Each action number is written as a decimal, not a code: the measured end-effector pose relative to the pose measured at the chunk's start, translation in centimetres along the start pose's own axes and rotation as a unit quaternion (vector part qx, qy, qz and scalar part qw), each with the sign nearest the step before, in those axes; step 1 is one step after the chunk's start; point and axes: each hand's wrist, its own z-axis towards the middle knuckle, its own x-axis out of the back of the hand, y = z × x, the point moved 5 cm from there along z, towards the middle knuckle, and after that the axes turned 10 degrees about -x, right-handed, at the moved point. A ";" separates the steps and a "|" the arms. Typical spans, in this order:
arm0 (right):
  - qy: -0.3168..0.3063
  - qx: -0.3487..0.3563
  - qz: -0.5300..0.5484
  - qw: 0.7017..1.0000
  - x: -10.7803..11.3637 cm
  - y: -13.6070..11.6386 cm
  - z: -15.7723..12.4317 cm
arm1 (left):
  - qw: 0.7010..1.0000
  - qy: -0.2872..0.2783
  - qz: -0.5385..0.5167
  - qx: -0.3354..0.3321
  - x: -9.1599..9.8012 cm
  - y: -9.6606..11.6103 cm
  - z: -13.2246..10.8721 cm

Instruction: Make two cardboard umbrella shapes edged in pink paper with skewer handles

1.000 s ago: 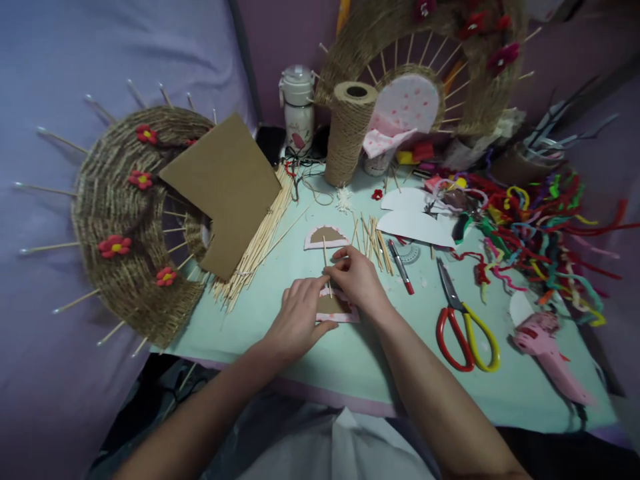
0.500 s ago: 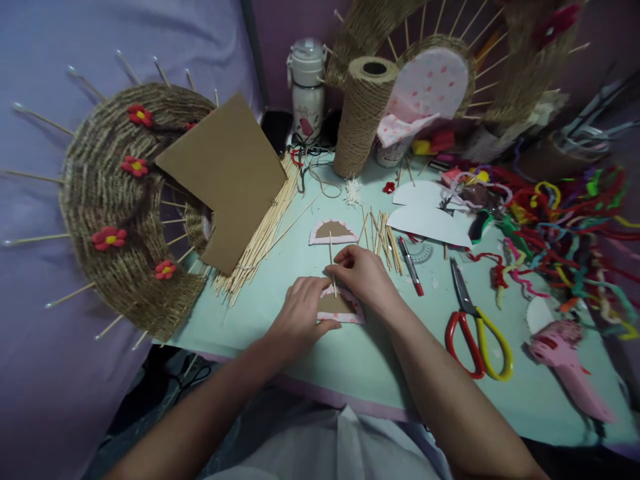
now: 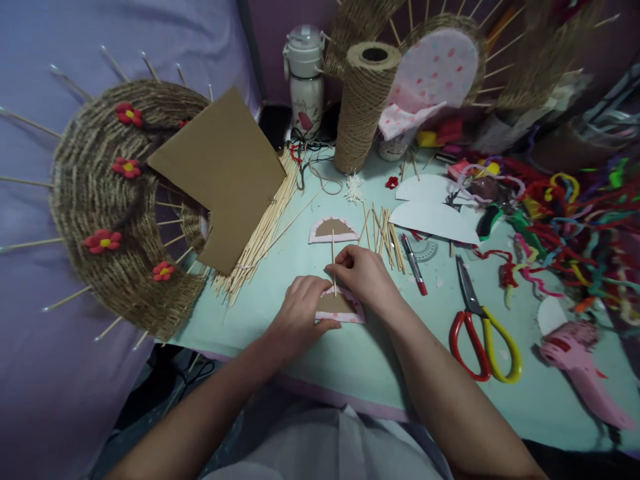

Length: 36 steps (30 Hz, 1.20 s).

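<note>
A half-round cardboard piece [image 3: 336, 305] with a pink fabric edge lies on the table before me. My left hand [image 3: 303, 310] grips its left side, thumb at the lower edge and fingers along the top. Between thumb and fingers my right hand [image 3: 363, 272] pinches a thin wooden stick [image 3: 333, 250], whose near end rests on the cardboard. The stick's far end reaches over a second half-round piece [image 3: 334, 229] of the same make, lying just beyond. Whether the stick is stuck down, I cannot tell.
Loose sticks [image 3: 385, 237], a pen [image 3: 415, 263], scissors [image 3: 477, 327] and a pink glue gun [image 3: 583, 373] lie to the right. A woven twine ring [image 3: 100, 200] with red flowers and a cardboard sheet [image 3: 225, 180] are left. Behind stand a twine spool [image 3: 363, 110] and a bottle [image 3: 306, 87].
The camera view has shifted slightly. Both hands keep their hold on the cardboard and stick, with hardly any movement.
</note>
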 end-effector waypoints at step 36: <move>0.120 0.278 -0.046 0.952 1.0 2.1 -9.1 | 0.995 0.034 0.092 0.027 4.9 -1.2 6.9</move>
